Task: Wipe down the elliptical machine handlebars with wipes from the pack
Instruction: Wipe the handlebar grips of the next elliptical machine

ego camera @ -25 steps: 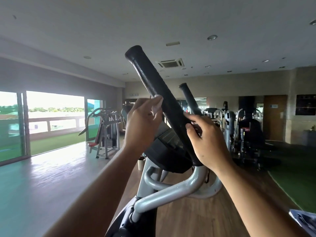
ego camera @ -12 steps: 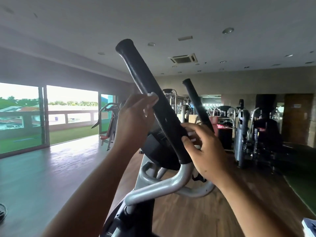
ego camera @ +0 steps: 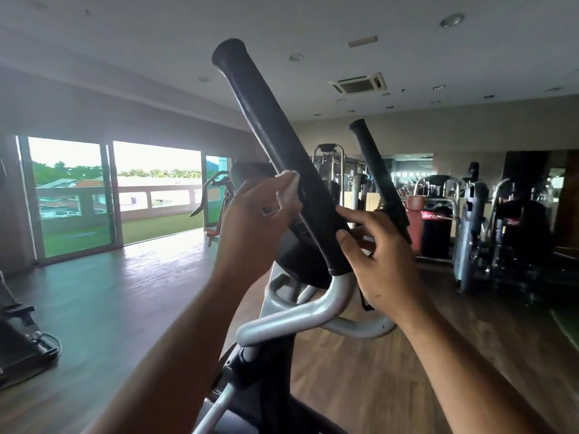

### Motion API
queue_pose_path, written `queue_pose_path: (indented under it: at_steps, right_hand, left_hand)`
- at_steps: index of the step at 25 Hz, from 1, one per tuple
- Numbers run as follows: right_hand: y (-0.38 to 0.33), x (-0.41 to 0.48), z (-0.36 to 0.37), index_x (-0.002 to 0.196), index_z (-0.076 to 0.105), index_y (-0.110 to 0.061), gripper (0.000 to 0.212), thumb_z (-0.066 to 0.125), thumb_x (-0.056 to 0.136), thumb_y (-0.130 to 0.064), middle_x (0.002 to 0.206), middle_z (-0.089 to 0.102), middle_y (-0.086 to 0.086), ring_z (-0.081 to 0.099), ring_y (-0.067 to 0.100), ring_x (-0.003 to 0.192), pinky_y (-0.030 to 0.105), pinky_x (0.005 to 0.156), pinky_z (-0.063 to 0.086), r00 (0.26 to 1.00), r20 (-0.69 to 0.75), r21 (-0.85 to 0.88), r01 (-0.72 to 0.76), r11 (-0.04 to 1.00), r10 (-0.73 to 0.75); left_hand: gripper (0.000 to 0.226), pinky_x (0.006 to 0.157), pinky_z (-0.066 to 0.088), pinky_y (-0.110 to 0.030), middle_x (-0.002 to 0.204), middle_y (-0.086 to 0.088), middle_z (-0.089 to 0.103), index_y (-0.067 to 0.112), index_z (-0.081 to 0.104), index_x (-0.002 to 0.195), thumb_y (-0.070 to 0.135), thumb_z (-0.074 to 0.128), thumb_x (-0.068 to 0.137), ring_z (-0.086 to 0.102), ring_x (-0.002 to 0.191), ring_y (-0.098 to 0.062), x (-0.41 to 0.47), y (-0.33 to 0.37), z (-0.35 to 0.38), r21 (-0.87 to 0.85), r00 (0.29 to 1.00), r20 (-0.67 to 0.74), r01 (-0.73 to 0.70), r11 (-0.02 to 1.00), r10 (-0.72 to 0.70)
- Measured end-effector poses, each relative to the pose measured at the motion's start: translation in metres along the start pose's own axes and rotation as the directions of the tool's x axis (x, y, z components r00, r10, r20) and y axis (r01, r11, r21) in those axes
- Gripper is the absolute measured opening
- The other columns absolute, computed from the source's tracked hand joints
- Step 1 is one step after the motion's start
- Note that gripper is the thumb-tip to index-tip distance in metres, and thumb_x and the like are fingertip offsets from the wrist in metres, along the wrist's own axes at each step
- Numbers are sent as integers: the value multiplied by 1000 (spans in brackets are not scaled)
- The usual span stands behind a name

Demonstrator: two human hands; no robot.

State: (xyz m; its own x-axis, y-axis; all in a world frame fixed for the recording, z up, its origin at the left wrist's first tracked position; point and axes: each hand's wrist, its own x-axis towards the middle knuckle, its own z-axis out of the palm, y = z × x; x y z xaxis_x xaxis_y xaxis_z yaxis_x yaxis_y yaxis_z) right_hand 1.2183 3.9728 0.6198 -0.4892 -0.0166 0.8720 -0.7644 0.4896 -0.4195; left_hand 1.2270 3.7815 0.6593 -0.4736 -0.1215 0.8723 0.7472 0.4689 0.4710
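Observation:
The near black handlebar grip (ego camera: 266, 133) of the elliptical rises tilted up to the left from a silver tube (ego camera: 297, 317). My left hand (ego camera: 253, 223) presses a white wipe (ego camera: 289, 184) against the grip's left side, about halfway down. My right hand (ego camera: 379, 261) holds the grip's lower end, thumb and fingers around it just above the silver tube. A second black handlebar grip (ego camera: 376, 173) stands behind, to the right, untouched. The wipe pack is out of view.
The elliptical's dark console (ego camera: 300, 264) sits behind the near grip. Weight machines (ego camera: 488, 227) fill the back right. Another machine (ego camera: 18, 339) is at the left edge. Glass doors (ego camera: 116, 189) are at the left, with wooden floor (ego camera: 125, 296) between.
The view has swung left and up. My left hand with the wipe stays near the middle of the grip; my right hand has slid slightly lower toward the grip's end.

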Motion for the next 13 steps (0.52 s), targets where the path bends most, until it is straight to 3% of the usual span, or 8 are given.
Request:
queue_pose_path:
  at_steps: [3, 6, 11, 13]
  right_hand:
    - [0, -1, -1, 128, 63, -30, 33, 63, 97, -23, 114, 54, -25, 58, 0, 110, 26, 99, 48, 1000, 6, 5, 13, 1000, -13]
    - [-1, -1, -2, 131, 63, -28, 33, 62, 98, -23, 114, 52, -30, 57, -2, 112, 16, 98, 45, 999, 26, -3, 25, 1000, -25]
    - [-1, -1, -5, 130, 63, -26, 32, 62, 98, -21, 115, 54, -25, 53, -16, 108, 2, 92, 36, 999, 41, 53, 2, 999, -4]
    - [-3, -2, -5, 130, 63, -24, 32, 62, 99, -18, 113, 55, -22, 56, -16, 102, 2, 87, 39, 999, 49, 99, -16, 995, 11]
  left_hand:
    - [31, 74, 45, -5, 107, 10, 66, 29, 72, 121, 21, 74, 91, 64, 90, 5, -24, 2, 13, -15, 999, -15, 46, 999, -46]
    - [32, 73, 47, -6, 106, 10, 67, 30, 71, 120, 17, 75, 91, 64, 88, 9, -61, 1, 28, -81, 998, -1, 61, 995, -62]
    - [27, 71, 42, 0, 102, 8, 65, 24, 73, 120, 23, 71, 94, 62, 85, 16, -58, 7, 22, -48, 997, -51, 58, 997, -60]
    - [26, 73, 47, -5, 105, 11, 65, 28, 72, 121, 24, 70, 95, 62, 89, 14, -40, 7, 17, -13, 997, -60, 44, 999, -45]
